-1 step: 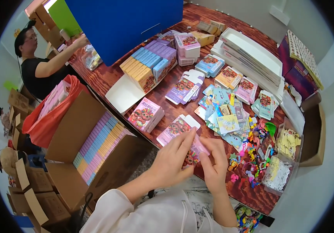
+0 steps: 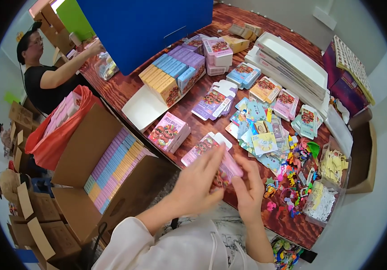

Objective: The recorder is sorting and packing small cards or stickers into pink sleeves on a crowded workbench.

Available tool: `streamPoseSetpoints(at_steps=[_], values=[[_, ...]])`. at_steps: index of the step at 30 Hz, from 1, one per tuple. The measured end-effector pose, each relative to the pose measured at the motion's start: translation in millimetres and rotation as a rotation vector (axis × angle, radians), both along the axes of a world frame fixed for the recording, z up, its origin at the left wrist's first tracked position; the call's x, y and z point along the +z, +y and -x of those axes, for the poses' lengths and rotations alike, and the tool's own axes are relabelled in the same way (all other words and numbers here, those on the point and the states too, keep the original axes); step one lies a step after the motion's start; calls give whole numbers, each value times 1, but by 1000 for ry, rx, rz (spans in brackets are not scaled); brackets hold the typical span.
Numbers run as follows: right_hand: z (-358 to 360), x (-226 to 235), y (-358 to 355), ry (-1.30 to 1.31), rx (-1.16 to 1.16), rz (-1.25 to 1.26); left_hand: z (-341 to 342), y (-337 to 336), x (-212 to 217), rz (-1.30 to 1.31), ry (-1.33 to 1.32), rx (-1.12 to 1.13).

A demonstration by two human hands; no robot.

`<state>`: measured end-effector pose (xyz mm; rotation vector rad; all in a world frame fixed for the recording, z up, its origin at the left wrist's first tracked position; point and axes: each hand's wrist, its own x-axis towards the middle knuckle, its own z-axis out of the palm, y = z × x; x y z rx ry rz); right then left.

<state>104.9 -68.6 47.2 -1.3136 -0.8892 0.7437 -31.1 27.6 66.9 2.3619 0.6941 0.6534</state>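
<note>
Between my two hands is a small pink printed carton (image 2: 234, 170) with cartoon faces on its front. My left hand (image 2: 196, 177) lies across its left part, fingers pressed along it and covering much of the print. At its right edge, the thumb and fingers of my right hand (image 2: 250, 183) close on it. Just beyond, on the table, lies a flat pink carton blank (image 2: 197, 150) with a white flap, partly behind my left hand. A stack of pink cartons (image 2: 169, 132) stands to the left of it. Flattened purple cartons (image 2: 213, 101) lie farther off.
Loose cards (image 2: 265, 142), colourful small toys (image 2: 292, 180) and clear trays of paper slips (image 2: 334, 166) lie right. White trays (image 2: 292, 67) are stacked behind. An open cardboard box (image 2: 83, 157) of packed cartons stands left of the table (image 2: 288, 229). A co-worker (image 2: 45, 76) sits far left.
The carton in my hands has tilted a little, showing more of its plain pink side. My left fingers have shifted slightly and look blurred.
</note>
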Motion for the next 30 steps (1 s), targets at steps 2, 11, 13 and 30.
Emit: streamPoseSetpoints(at_steps=[2, 11, 13, 30], values=[[-1, -6, 5, 275, -27, -41, 4, 20, 14, -82, 23, 105], [6, -67, 68, -959, -66, 185, 38, 78, -18, -273, 420, 445], [10, -66, 73, -1065, -75, 234, 34, 79, -16, -281, 434, 454], [-27, -16, 6, -674, -98, 251, 17, 39, 17, -300, 70, 159]])
